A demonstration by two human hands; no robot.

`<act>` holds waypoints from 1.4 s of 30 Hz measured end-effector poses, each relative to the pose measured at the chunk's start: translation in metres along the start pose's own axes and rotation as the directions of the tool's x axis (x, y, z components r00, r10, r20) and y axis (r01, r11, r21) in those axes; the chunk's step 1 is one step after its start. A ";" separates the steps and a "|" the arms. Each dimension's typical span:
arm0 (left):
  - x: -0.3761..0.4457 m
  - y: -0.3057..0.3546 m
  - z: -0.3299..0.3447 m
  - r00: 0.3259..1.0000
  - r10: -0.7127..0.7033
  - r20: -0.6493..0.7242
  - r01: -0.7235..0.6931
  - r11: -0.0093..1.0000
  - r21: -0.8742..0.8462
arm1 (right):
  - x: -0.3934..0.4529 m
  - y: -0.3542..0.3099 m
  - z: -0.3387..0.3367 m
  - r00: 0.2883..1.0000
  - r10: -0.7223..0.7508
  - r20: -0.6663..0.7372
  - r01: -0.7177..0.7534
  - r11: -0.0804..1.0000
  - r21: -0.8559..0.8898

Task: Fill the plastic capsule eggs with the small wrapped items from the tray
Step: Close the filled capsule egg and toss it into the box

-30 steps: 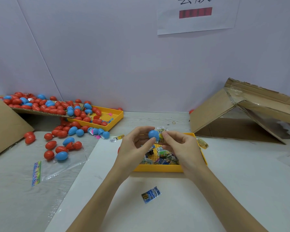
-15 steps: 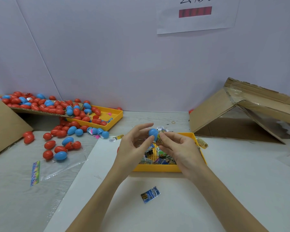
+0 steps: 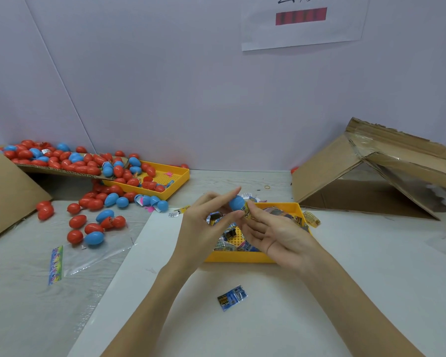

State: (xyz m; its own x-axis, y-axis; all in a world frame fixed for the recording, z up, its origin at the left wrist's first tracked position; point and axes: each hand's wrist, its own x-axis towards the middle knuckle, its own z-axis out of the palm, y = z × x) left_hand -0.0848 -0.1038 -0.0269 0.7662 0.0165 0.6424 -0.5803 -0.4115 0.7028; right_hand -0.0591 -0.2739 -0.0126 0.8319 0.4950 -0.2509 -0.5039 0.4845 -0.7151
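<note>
Blue plastic capsule egg half (image 3: 236,202) pinched by left hand (image 3: 204,225) btwn thumb & fingertips, held above yellow plastic tray (image 3: 242,257) of small wrapped items (image 3: 227,240). Yellow wrapped item (image 3: 248,211) pinched by right hand (image 3: 276,235) w/ thumb & forefinger, pressed against egg's open end, other fingers loose. One blue wrapped packet (image 3: 232,297) lay on white sheet (image 3: 294,305) below the grip, nearer the person. Red & blue eggs (image 3: 93,222) scattered on bench (image 3: 16,292) well left of the grip.
</note>
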 end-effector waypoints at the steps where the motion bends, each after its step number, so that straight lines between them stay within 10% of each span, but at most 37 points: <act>1: 0.000 0.001 0.000 0.999 0.032 -0.006 -0.032 0.999 0.043 | 0.000 -0.001 0.000 1.000 0.020 0.008 -0.020 1.000 0.017; 21: 0.001 -0.003 -0.003 0.997 0.064 -0.033 -0.065 0.997 -0.042 | -0.003 -0.003 0.000 0.997 0.055 0.054 -0.058 0.997 0.050; 27: -0.002 -0.007 0.000 0.998 -0.056 -0.025 0.056 0.998 0.016 | 0.003 0.001 -0.006 0.995 -0.087 -0.051 0.070 0.960 -0.271; 30: -0.002 -0.007 -0.005 0.985 -0.108 -0.137 0.112 0.993 0.027 | 0.002 -0.035 -0.009 0.999 -0.023 0.024 0.024 0.999 -0.024; 35: 0.003 -0.009 -0.010 0.944 -0.226 -0.241 0.228 0.973 -0.020 | 0.003 -0.131 -0.033 0.931 -0.363 0.017 0.293 0.778 0.556; 42: 0.005 -0.029 -0.020 0.864 -0.380 -0.330 0.428 0.900 0.086 | 0.028 -0.079 -0.056 0.956 -0.289 -0.052 0.274 0.942 -0.196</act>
State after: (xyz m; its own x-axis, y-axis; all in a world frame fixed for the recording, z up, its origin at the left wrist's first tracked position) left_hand -0.0698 -0.0732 -0.0375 0.7914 0.4713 0.3894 -0.1705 -0.4415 0.8809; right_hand 0.0164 -0.3385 0.0005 0.9530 0.2954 -0.0673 -0.2011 0.4506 -0.8698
